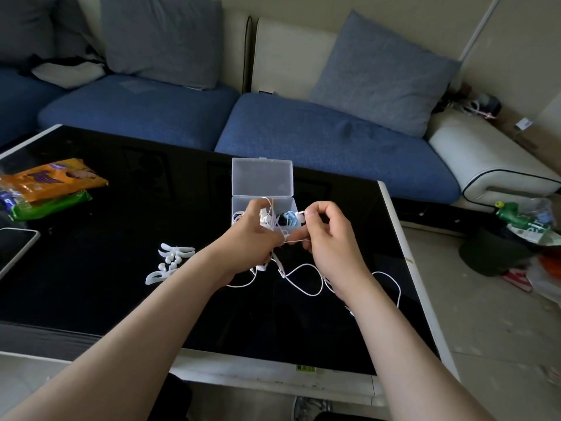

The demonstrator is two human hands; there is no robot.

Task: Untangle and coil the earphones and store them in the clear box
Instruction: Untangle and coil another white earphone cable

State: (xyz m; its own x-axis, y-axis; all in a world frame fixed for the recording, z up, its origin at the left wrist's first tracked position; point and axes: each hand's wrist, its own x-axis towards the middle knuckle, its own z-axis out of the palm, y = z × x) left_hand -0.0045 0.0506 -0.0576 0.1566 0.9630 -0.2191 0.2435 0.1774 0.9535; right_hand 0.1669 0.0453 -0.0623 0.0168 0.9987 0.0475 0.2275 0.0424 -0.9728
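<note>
The white earphones (303,279) are held just in front of the clear box (262,177), partly lifted and partly trailed in loose loops on the black table (121,284) on the near side of the box. The left hand (253,235) is curled round a bunched clump of cable with its fingers closed on it, likely so the tangle is held steady. A small white end piece is pinched between thumb and forefinger of the right hand (331,241), just at the box's front right; the other fingers are loosely curled. A strand is stretched between the hands, seemingly to be drawn out of the knot. The box stands open with its lid upright at the back, so coils can be dropped in. A blue coil (290,218) is seen inside, right of the divider. Untangling is judged unfinished and coiling not yet begun. Snack packets (45,186) are seen well left of the box.
</note>
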